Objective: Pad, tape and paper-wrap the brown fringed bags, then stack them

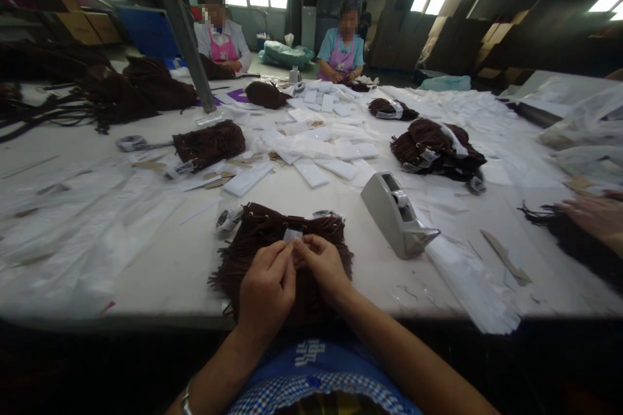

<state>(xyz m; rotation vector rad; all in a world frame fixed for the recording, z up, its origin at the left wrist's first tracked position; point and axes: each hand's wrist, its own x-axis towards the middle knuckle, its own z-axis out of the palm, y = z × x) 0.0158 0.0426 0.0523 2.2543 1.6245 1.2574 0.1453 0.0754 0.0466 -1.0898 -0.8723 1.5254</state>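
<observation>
In front of me at the table's near edge lies a dark brown fringed bag (263, 220) with metal eyelets along its top edge. Over its upper middle, my left hand (268, 279) and my right hand (324, 266) meet, fingers pinched together. A small whitish piece, like thin plastic or paper (293, 235), shows just beyond the fingertips; what exactly they grip is hidden. A plastic-wrapped bit (228, 220) sticks out at the bag's left corner. To the right of the bag stands a grey tape dispenser (396, 217).
More brown fringed bags (209, 144) (435, 148) lie across the white table (195, 285). White pads (311, 172) and plastic sleeves (472, 279) are scattered about. A metal post (187, 39) rises at the left. Another person's hand (596, 217) touches black fringe at right; two people sit opposite.
</observation>
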